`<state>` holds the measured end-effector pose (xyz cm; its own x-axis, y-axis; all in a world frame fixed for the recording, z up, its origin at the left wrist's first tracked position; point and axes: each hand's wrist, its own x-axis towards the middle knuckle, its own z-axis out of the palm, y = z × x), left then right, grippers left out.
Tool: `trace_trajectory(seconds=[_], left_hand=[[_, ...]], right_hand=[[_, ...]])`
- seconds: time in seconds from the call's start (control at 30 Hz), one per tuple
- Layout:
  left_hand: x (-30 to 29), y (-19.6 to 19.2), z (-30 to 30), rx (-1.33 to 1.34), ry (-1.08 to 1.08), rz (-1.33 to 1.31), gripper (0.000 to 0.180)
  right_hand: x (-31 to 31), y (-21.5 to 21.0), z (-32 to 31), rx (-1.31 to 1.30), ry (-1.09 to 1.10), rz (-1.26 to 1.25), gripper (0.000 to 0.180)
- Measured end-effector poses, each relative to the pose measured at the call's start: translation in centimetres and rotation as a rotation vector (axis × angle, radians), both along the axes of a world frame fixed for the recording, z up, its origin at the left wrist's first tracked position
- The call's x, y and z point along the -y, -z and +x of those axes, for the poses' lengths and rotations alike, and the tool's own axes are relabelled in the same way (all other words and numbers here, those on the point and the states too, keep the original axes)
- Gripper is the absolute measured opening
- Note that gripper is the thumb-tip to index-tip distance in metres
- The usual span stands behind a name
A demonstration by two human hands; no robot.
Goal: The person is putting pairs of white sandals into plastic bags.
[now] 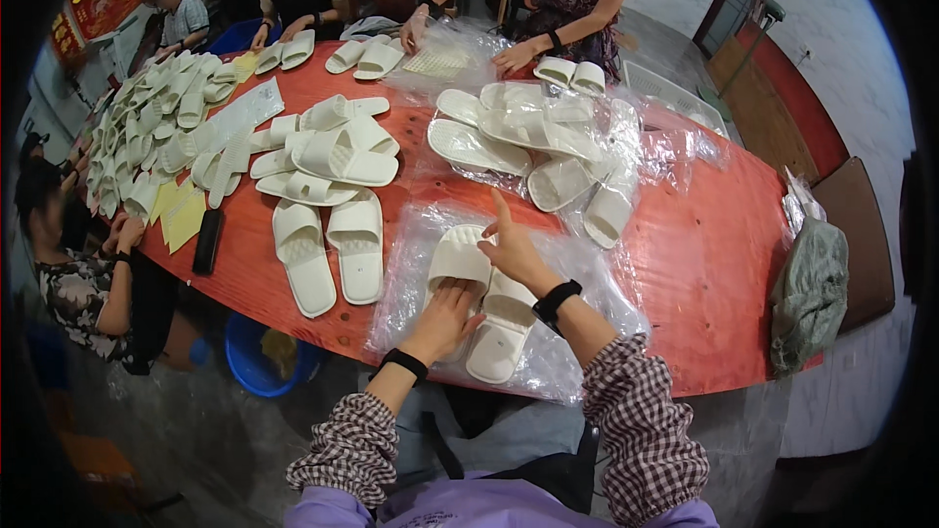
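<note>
A pair of cream slippers lies on clear plastic bags at the table's near edge. My left hand rests on the left slipper, its fingers stretched forward beneath the strap and the thumb apart. Over the toe end of the right slipper is my right hand, index finger extended and thumb beside the left slipper's strap. Its other fingers are partly hidden. Another slipper pair sits left of the bags, below a small stack of slippers.
Bagged slippers lie beyond my hands. A large slipper heap covers the red table's far left. Co-workers stand or sit across and at left. A blue basin is on the floor; a dark green sack is at right.
</note>
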<state>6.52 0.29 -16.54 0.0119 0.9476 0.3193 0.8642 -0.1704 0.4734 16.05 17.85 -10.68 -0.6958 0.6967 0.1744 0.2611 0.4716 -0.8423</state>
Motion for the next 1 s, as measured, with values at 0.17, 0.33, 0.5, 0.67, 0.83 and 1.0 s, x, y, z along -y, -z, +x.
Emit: trace_trajectory(seconds=[0.17,0.33,0.5,0.67,0.83,1.0], left_hand=[[0.0,1.3,0.2,-0.025,-0.033,-0.08,0.053],[0.6,1.5,0.2,-0.019,-0.032,-0.071,0.045],[0.3,1.0,0.5,0.044,-0.018,-0.169,0.048],[0.5,-0.8,-0.6,0.201,0.018,-0.042,0.052],[1.3,-2.0,-1.3,0.118,0.061,0.194,0.038],[-2.4,-6.8,-1.2,0.623,-0.224,-0.047,0.034]], right_hand=[[-0.4,1.7,-4.5,0.292,0.036,0.123,0.032],[1.2,2.4,-7.5,0.477,0.092,0.123,0.031],[-0.2,3.6,-6.4,0.292,0.108,0.082,0.023],[-0.8,0.9,-2.3,0.16,0.102,0.043,0.021],[0.5,-1.5,1.5,-0.052,0.141,0.066,0.018],[4.1,0.2,3.0,-0.141,0.17,-0.052,0.015]])
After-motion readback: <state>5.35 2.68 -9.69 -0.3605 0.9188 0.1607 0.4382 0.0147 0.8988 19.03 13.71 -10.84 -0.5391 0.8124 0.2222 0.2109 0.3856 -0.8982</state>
